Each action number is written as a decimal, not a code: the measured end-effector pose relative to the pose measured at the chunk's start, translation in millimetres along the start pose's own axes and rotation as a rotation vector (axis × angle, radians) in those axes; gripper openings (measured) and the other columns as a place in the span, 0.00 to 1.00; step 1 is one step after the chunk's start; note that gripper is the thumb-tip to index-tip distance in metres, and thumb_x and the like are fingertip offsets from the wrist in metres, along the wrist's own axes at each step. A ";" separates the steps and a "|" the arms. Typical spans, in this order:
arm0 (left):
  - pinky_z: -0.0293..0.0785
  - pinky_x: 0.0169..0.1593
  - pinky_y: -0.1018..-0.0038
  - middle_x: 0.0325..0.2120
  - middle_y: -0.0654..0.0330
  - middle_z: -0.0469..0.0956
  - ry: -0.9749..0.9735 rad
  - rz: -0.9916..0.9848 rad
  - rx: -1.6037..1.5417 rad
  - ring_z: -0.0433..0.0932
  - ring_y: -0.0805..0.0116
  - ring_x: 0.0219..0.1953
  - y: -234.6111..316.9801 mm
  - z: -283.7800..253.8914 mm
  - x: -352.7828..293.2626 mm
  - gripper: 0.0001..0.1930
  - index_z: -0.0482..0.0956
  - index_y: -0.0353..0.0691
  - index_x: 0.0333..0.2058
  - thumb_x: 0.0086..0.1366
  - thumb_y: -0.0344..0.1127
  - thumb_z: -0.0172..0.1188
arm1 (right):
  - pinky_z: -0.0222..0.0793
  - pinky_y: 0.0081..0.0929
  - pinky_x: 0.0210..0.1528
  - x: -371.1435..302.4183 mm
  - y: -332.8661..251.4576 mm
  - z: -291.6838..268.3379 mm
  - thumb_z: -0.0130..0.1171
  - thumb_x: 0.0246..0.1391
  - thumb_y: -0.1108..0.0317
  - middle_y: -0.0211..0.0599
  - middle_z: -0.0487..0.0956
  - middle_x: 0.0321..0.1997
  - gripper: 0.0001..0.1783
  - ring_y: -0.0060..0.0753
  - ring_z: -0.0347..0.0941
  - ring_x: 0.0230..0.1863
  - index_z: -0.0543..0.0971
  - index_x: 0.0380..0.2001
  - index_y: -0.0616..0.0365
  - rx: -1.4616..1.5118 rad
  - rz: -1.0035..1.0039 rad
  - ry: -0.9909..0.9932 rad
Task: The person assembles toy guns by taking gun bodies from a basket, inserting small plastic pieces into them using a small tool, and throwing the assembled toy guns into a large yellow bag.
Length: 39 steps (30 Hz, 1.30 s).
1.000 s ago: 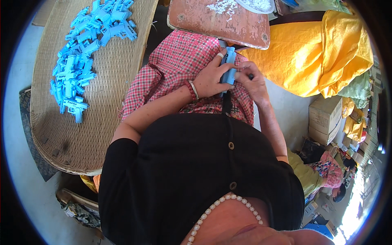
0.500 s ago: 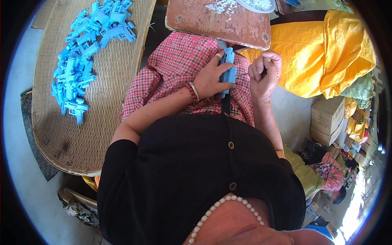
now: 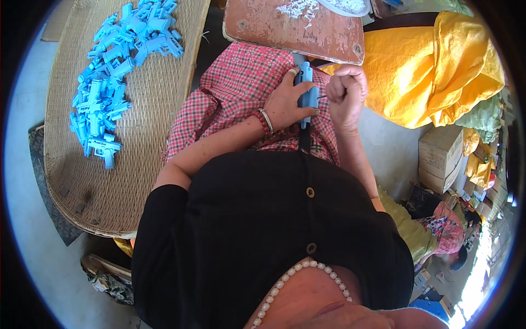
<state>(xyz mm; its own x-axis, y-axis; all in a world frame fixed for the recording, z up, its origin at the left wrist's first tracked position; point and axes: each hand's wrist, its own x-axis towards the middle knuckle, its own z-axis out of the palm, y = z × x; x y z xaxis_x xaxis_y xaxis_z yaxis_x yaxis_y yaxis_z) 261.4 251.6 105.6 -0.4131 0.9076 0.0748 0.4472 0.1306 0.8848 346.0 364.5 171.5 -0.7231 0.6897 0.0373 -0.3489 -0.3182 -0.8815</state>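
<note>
The left hand (image 3: pixel 286 104) holds a blue toy pistol (image 3: pixel 311 98) on the lap, a bit above the middle of the frame. Its thumb and fingers are bent around the toy and hide some of it. The right hand (image 3: pixel 346 98) is closed in a fist just to the right. A thin tool (image 3: pixel 322 97), maybe a screwdriver, sticks out of the fist toward the toy's right side. Its handle is hidden in the fist, and it is hard to tell how far its tip goes in.

Under the toy is a pink checked cloth (image 3: pixel 241 71). More blue toy pistols (image 3: pixel 96 101) lie in a heap on a big woven tray (image 3: pixel 137 181) at the left side of the frame. At the top is a worn red-brown worktop (image 3: pixel 257 33) with little white bits (image 3: pixel 298 10) and part of a white bowl (image 3: pixel 348 6). A big yellow cloth (image 3: pixel 405 71) is at the upper right.

The tool could slip and poke the left hand, because the thumb and fingers are so near the tip. That could come from pushing crooked or too hard. The toy could also roll or tip, since the soft cloth may not hold it firm. Too much push might scratch or crack the plastic. Any tiny piece that drops could get lost in the folds of the cloth.
</note>
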 end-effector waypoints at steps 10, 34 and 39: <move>0.71 0.46 0.71 0.37 0.52 0.75 0.393 0.175 -0.121 0.74 0.59 0.44 -26.9 -77.8 11.4 0.15 0.74 0.37 0.43 0.55 0.28 0.58 | 0.71 0.28 0.38 -27.5 8.5 -17.8 0.59 0.48 0.70 0.39 0.78 0.37 0.25 0.22 0.73 0.31 0.70 0.52 0.56 -1.280 0.017 -0.221; 0.72 0.49 0.60 0.49 0.57 0.66 0.079 -0.635 1.184 0.65 0.52 0.52 -321.1 -209.8 15.5 0.13 0.73 0.45 0.45 0.61 0.30 0.48 | 0.62 0.15 0.31 97.6 -248.6 -188.8 0.56 0.52 0.65 0.30 0.74 0.24 0.18 0.16 0.67 0.25 0.75 0.46 0.58 -1.160 -0.504 0.655; 0.72 0.48 0.58 0.51 0.60 0.64 0.074 -0.786 1.210 0.63 0.54 0.54 -298.5 -205.7 3.3 0.15 0.72 0.49 0.47 0.61 0.30 0.46 | 0.67 0.18 0.36 128.8 -73.2 -134.5 0.53 0.51 0.73 0.28 0.74 0.26 0.12 0.18 0.70 0.31 0.78 0.40 0.54 -1.192 -0.198 0.053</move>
<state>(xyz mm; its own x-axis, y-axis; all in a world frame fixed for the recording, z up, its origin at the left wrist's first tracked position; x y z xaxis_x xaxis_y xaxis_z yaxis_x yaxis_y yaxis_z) -36.7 133.5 -63.7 -0.8862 0.4257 -0.1828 0.4585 0.8625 -0.2142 358.6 564.1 177.5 -0.6844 0.6933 0.2259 0.3380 0.5762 -0.7442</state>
